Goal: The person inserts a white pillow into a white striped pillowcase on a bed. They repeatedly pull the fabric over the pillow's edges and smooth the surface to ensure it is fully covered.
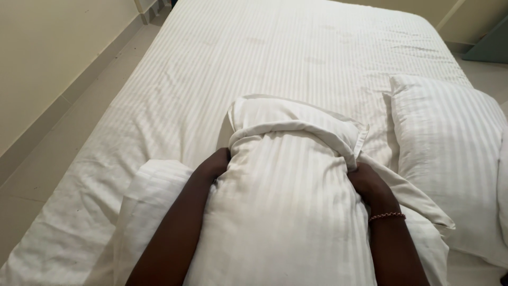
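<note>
While both of my hands press in from either side, the white striped pillow (pixel 286 196) stands between them at the near edge of the bed (pixel 275 58), its top end turned away from me. My left hand (pixel 214 164) is curled against the pillow's left flank, fingers tucked into the fabric so that I see only the back of the hand and the wrist. My right hand (pixel 370 182) clutches the right flank just below the rolled cuff of the pillowcase (pixel 296 124), fingers buried in the cloth; a thin beaded bracelet (pixel 387 215) sits on that wrist. Both hands are clenched on the pillow, one on each side, and the case bunches in a thick fold across the top, with a loose flap sticking out at the upper right corner.

Beneath and to the left of the pillow I am holding, a second pillow (pixel 153 190) lies flat, partly covered by my left forearm. A third pillow (pixel 450 159) rests to the right, near the bed's right edge, just beside the one in my grip. The striped sheet on the bed is mostly smooth, with some creasing toward the lower left. Pale tiled floor (pixel 47 159) and a cream wall (pixel 47 47) run along the left.
</note>
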